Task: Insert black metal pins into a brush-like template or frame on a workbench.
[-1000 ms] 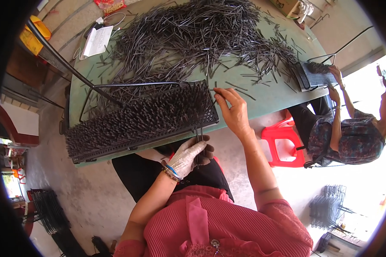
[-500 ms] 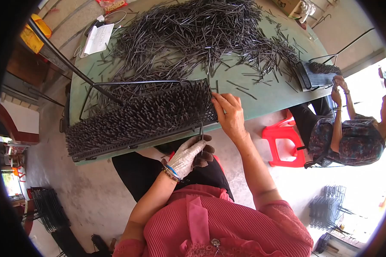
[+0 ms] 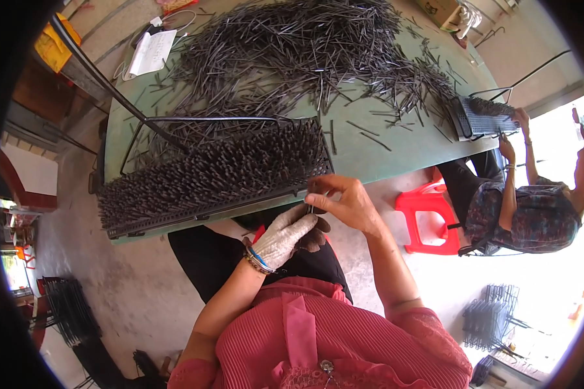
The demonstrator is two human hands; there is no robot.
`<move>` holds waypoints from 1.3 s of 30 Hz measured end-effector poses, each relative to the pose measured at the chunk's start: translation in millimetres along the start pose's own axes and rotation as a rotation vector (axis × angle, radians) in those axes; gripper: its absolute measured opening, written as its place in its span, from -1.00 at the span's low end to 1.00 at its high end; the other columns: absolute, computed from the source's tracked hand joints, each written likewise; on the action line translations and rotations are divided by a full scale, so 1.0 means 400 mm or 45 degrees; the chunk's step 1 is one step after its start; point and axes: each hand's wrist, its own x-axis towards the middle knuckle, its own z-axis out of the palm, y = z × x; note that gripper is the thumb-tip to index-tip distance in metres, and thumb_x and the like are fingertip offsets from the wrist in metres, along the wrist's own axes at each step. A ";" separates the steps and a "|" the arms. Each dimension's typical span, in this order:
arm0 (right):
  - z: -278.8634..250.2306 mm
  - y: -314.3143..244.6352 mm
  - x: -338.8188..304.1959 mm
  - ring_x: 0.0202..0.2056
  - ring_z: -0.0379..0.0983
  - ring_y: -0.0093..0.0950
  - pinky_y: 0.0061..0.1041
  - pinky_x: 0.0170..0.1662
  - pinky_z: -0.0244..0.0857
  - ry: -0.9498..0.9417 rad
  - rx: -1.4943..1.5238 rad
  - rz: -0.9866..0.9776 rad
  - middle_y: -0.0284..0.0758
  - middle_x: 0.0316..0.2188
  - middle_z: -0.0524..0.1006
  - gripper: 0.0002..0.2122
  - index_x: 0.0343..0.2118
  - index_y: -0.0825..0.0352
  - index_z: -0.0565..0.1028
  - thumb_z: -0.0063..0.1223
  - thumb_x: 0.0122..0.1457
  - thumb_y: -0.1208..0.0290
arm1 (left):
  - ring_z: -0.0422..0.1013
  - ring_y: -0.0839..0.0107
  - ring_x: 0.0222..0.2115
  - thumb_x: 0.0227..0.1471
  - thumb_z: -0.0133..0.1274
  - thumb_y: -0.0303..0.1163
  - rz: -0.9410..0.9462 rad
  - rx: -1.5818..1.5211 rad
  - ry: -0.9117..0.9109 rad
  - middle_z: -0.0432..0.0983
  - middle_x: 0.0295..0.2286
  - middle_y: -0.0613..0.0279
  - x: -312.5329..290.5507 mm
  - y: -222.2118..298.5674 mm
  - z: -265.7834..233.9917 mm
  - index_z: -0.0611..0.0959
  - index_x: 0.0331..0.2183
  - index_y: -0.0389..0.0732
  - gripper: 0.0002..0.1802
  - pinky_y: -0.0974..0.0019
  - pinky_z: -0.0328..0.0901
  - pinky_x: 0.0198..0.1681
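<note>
My left hand (image 3: 285, 235), in a whitish glove with dark fingertips, is closed around thin dark strips (image 3: 312, 207) just in front of the table edge. Bare, my right hand (image 3: 352, 204) has its thumb and fingers pinched at the top of those strips. Both hands meet beside the right end of a long black perforated holder (image 3: 162, 223), which lies at a slant along the near table edge. Upright dark strips (image 3: 214, 168) stand densely packed in it, with a few bare holes at its right end. A thin metal frame (image 3: 220, 119) rises behind it.
A large loose heap of dark strips (image 3: 292, 45) covers the back of the green table (image 3: 370, 155). An open notebook (image 3: 152, 53) lies back left. At right, a co-worker's hands (image 3: 509, 146) touch a smaller holder (image 3: 483, 118). A red stool (image 3: 428, 217) stands near that person.
My right hand has moved from the holder's right end down to my left hand, at the strips it holds. My left hand has barely moved. The co-worker's hands have shifted slightly.
</note>
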 end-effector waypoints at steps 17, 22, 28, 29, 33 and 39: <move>-0.012 0.021 0.129 -0.42 0.44 -0.69 -0.63 -0.28 0.33 0.380 0.100 -0.272 -0.40 -0.46 0.61 -0.84 -0.31 0.39 0.59 0.28 0.06 0.46 | 0.47 0.55 -0.45 0.28 -0.15 -0.25 -0.106 -0.033 0.042 0.54 -0.30 0.19 -0.003 -0.042 -0.014 0.44 0.00 -0.28 -0.63 0.51 0.36 -0.42; -0.002 0.058 0.140 -0.43 0.47 -0.66 -0.62 -0.28 0.34 0.333 0.007 -0.379 -0.38 -0.44 0.63 -0.84 -0.29 0.37 0.59 0.27 0.06 0.48 | 0.47 0.55 -0.43 0.28 -0.15 -0.26 -0.126 -0.042 0.038 0.54 -0.29 0.20 -0.005 -0.043 -0.014 0.44 0.01 -0.27 -0.64 0.50 0.36 -0.40; -0.017 0.053 0.146 -0.42 0.50 -0.62 -0.60 -0.27 0.37 0.270 -0.037 -0.390 -0.36 -0.41 0.63 -0.83 -0.28 0.35 0.58 0.27 0.04 0.49 | 0.47 0.55 -0.43 0.28 -0.15 -0.26 -0.140 -0.044 0.040 0.54 -0.29 0.20 -0.004 -0.046 -0.018 0.45 0.01 -0.26 -0.64 0.50 0.37 -0.40; -0.021 0.051 0.148 -0.42 0.50 -0.62 -0.60 -0.27 0.37 0.269 -0.037 -0.390 -0.36 -0.41 0.63 -0.83 -0.28 0.35 0.58 0.27 0.04 0.49 | 0.47 0.55 -0.43 0.28 -0.14 -0.27 -0.139 -0.049 0.040 0.54 -0.29 0.20 -0.005 -0.046 -0.018 0.45 0.01 -0.26 -0.65 0.50 0.37 -0.41; -0.035 0.055 0.153 -0.41 0.50 -0.52 -0.54 -0.29 0.37 0.205 -0.049 -0.400 -0.34 -0.39 0.63 -0.80 -0.29 0.34 0.58 0.30 0.01 0.46 | 0.44 0.52 -0.46 0.29 -0.18 -0.31 -0.140 -0.054 0.087 0.53 -0.30 0.17 -0.008 -0.042 -0.006 0.47 -0.02 -0.30 -0.66 0.50 0.31 -0.45; -0.050 0.048 0.166 -0.40 0.48 -0.41 -0.47 -0.33 0.36 0.181 -0.195 -0.502 -0.34 -0.38 0.62 -0.80 -0.31 0.33 0.59 0.31 0.00 0.42 | 0.44 0.53 -0.45 0.29 -0.18 -0.31 -0.137 -0.077 0.075 0.53 -0.30 0.17 -0.010 -0.042 -0.006 0.47 -0.02 -0.30 -0.67 0.50 0.31 -0.45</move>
